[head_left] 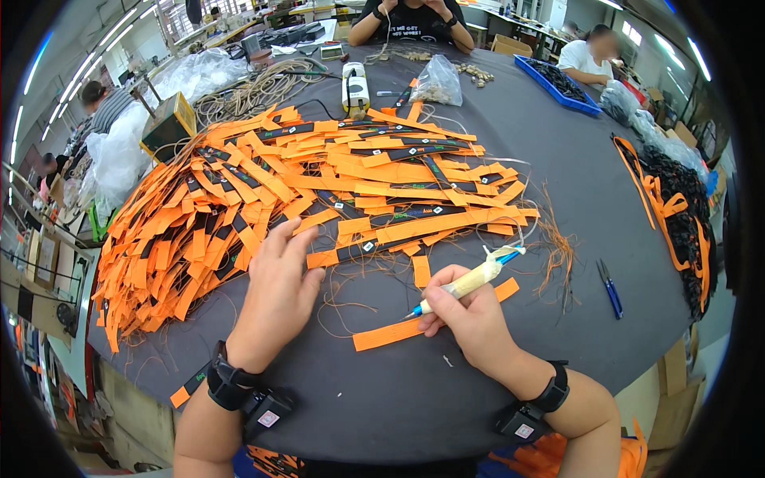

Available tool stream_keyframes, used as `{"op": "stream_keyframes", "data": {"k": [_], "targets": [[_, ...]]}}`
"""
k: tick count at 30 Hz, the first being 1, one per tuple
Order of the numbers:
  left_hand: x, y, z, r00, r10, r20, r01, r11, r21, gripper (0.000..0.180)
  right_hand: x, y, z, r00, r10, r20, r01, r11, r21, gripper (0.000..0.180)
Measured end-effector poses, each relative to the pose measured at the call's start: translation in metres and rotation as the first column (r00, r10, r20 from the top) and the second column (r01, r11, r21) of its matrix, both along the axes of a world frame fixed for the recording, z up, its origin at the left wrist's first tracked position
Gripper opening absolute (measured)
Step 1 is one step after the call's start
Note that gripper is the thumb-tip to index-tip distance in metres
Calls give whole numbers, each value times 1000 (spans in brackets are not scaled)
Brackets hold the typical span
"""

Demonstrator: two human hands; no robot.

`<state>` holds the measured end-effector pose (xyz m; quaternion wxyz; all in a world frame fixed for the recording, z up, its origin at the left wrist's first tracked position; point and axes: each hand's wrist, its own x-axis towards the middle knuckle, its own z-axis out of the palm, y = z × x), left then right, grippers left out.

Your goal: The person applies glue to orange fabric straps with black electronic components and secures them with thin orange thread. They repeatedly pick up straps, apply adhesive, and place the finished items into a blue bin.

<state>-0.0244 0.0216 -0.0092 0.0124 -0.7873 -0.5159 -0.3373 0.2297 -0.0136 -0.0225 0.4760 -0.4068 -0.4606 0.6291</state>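
Observation:
My right hand point(472, 315) grips a pen-shaped tool point(470, 280) with a taped cream handle, blue metal ends and a thin tip pointing left. A cord runs from its rear end. Under this hand lies an orange fabric strip point(389, 334), flat on the dark table, with the tool's tip just over it. Loose threads curl beside the tip. My left hand point(279, 291) is open, thumb apart, at the near edge of a big heap of orange and black straps point(263, 175). Its fingertips are by a strap end; whether they touch it I cannot tell.
Blue-handled snips point(610, 288) lie at right, near tangled orange threads point(558, 247). Beyond the heap stand a white-and-yellow device point(355, 88) and a clear bag point(437, 82). Black-and-orange straps point(677, 215) line the right edge. A blue tray point(558, 86) and people are farther back.

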Motion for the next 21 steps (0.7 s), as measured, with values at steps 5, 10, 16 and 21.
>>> {"op": "stream_keyframes", "data": {"k": [5,10,16,21], "targets": [[25,-31,30,958,-251,-142,209,943,-260,31,20,9,10,978,-140,-154,153,985,76,15],[61,-47,24,873,-411,-263,313,886,-342,26,54,26,29,931,-258,-259,312,930,194,18],[76,-49,23,789,-359,-498,342,931,-130,8,93,46,29,826,-456,-331,533,824,192,18],[52,-101,51,839,-309,-448,309,948,-75,16,115,49,30,750,-547,-373,625,770,129,22]]}}
